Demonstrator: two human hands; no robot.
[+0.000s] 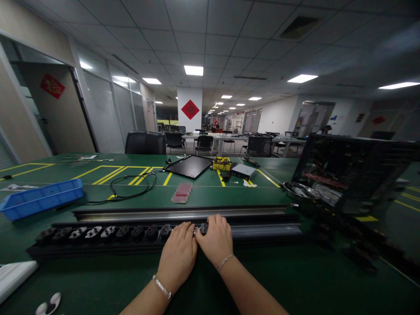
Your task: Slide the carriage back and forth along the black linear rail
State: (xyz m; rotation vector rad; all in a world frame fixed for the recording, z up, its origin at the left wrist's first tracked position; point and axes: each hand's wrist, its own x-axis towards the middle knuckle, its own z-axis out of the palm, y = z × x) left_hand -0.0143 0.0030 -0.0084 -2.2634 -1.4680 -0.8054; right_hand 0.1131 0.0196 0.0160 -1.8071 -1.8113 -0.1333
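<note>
A long black metal channel [98,250] lies across the green table in front of me. Dark and grey socket modules [124,232] sit in a row in its left part. My left hand [179,250] bends over the right end of this row, fingers close together at the channel; what lies under its fingertips is hidden. Right beside it, my right hand [217,240] pinches a small dark socket module [204,228] between thumb and fingers, at the channel. Farther right, the channel's smooth inside [269,231] shows. A second long metal rail [180,214] lies just behind, parallel.
At left stands a blue bin [42,199], with a looped black cable [131,186] near it. Farther back lie a dark flat screen [189,166], a yellow object [222,163] and a grey box [243,170]. An open computer case [348,170] and metal bowl [302,191] stand right.
</note>
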